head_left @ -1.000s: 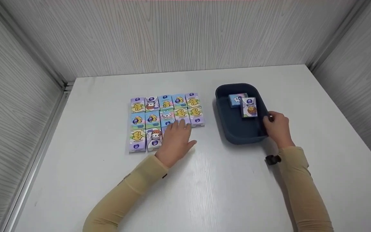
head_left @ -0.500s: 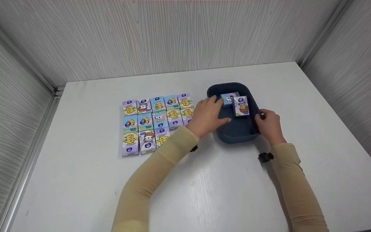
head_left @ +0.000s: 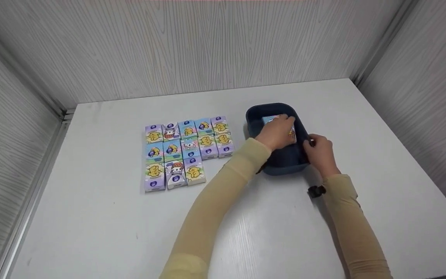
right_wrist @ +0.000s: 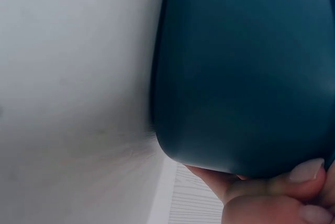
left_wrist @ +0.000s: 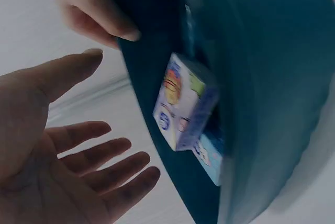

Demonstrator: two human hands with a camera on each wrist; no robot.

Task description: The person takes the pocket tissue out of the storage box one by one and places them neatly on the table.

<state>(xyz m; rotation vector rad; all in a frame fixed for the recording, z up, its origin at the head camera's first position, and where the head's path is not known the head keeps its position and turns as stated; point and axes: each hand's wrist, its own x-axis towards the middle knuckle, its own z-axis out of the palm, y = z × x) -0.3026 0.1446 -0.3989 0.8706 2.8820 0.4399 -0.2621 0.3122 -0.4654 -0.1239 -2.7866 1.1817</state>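
Observation:
My left hand (head_left: 278, 131) reaches over the dark blue bin (head_left: 285, 169) and partly hides the packs inside. In the left wrist view its fingers are spread and hold nothing, beside a white-and-purple cartoon-printed pack (left_wrist: 180, 103). That pack leans on a light blue pack (left_wrist: 209, 158) in the bin. My right hand (head_left: 321, 153) grips the bin's right rim, thumb and fingers pinching the wall; the right wrist view shows its fingers (right_wrist: 272, 192) against the bin's outside.
Left of the bin, several small cartoon-printed packs lie close together in rows on the white table (head_left: 103, 224), among them a yellow-and-purple pack (head_left: 194, 170) at the front right. Grey wood-grain panels (head_left: 207, 46) border the table at the back and sides.
My left hand has moved right, from the rows of packs across to the bin, and is now over the packs inside. The right hand keeps its grip on the rim.

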